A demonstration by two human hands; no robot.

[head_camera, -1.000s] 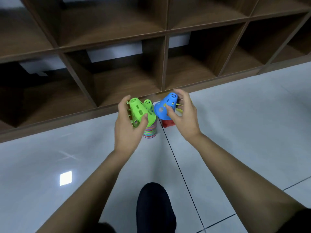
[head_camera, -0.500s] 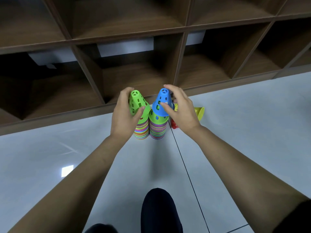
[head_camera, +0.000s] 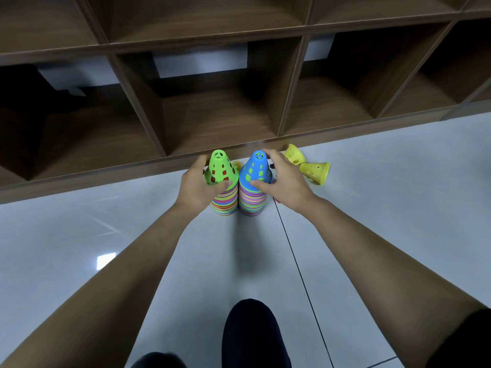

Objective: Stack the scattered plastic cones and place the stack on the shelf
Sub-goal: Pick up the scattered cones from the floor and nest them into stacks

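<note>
Though the head view alone is on offer, it shows both hands busy on the floor [head_camera: 372, 221] just in front of the shelf [head_camera: 212, 120]; the left hand [head_camera: 198, 185] grips the green cone [head_camera: 221, 168], thumb across its near rim and fingers curled behind it; the right hand [head_camera: 284, 179] grips the blue cone [head_camera: 256, 168] the same way, thumb on the near rim, fingers arched over the tip. Each cone caps a pile of its own: the green one sits on the left stack [head_camera: 225, 204], the blue on the right stack [head_camera: 252, 204]; both stacks stand upright side by side, touching or nearly so, their many-coloured rims packed close. Whether the two top cones are pushed fully home I cannot tell.

By my judgement the task is well along but not finished; most cones are gathered, yet into two stacks, not one. Two yellow cones [head_camera: 314, 171] lie tipped over just right of the right hand, near the shelf's base; a sliver of a red cone [head_camera: 277, 201] shows beneath the right wrist; a scrap of yellow peeps between the stack tops, too hidden to name. What is left, as I read it: collect the strays, join the stacks into one, and lift it into a compartment; no cone is on the shelf yet. A dark knee [head_camera: 252, 333] sits at the bottom edge.
</note>
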